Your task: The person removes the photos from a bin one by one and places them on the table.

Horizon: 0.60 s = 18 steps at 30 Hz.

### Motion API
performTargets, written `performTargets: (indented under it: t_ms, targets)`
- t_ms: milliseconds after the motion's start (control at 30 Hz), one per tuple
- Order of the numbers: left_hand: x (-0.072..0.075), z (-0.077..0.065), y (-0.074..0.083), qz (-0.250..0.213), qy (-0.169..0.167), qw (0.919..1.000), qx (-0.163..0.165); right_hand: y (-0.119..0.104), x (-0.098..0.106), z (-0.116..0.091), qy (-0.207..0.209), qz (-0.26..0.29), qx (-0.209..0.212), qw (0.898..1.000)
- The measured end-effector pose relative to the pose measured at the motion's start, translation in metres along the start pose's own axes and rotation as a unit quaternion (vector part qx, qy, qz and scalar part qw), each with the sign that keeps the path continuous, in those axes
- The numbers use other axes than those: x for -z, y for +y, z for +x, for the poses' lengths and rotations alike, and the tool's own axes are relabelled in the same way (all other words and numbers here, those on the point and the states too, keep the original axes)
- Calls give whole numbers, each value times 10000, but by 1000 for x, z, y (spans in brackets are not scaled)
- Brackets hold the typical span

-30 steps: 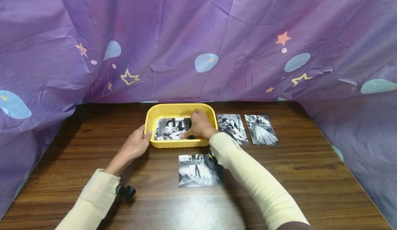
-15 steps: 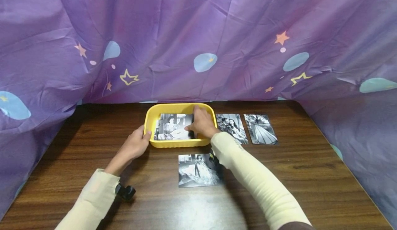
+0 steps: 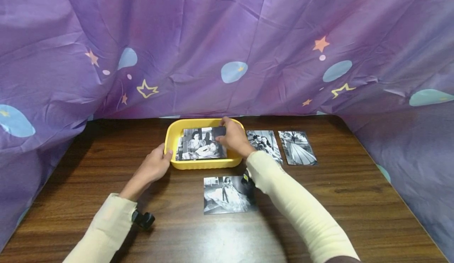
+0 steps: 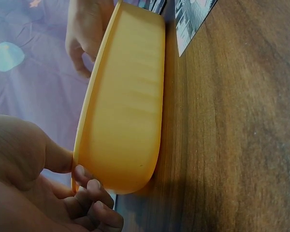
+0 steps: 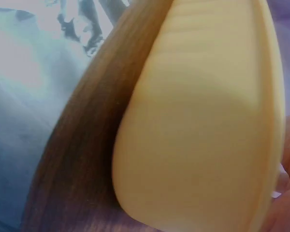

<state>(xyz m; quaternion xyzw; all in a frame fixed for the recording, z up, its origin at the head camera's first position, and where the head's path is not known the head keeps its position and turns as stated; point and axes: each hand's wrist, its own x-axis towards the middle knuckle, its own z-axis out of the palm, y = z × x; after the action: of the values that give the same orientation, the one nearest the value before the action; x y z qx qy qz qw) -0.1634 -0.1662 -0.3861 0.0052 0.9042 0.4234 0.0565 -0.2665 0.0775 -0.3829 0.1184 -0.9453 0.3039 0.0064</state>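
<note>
A yellow tray (image 3: 205, 164) stands on the table. My left hand (image 3: 154, 166) pinches its left rim, with the thumb on one side and fingertips on the outer wall in the left wrist view. Inside the tray, my right hand (image 3: 235, 138) pinches the right end of a black-and-white photo (image 3: 198, 145), which is tilted up at its far side. Beneath it, the edge of at least one other photo (image 3: 179, 149) shows. In the right wrist view the tray's wall (image 5: 198, 121) hides most of that hand, and the photo is out of sight.
Two photos lie right of the tray: a nearer one (image 3: 264, 141) partly behind my right wrist, and another (image 3: 298, 149) farther right. In front lies a photo (image 3: 227, 196) of a figure in a wide gown. A purple curtain (image 3: 198, 38) hangs behind the wooden table (image 3: 337, 208).
The right hand has shifted slightly right and up, raising the photo in the tray from lying flat to tilted. The left hand has stayed at the tray's rim.
</note>
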Motion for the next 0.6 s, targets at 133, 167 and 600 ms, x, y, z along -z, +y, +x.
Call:
performTargets:
  t_ms: [133, 167, 600]
  targets:
    - [0, 1, 0, 8, 5, 10000, -6, 1, 7, 1, 11, 399, -124, 9991]
    - [0, 1, 0, 6, 7, 10000, -8, 1, 9, 1, 13, 515, -157, 9985]
    - [-1, 1, 0, 38, -47, 10000, 38, 7, 50, -6, 47, 1538, -182, 9879]
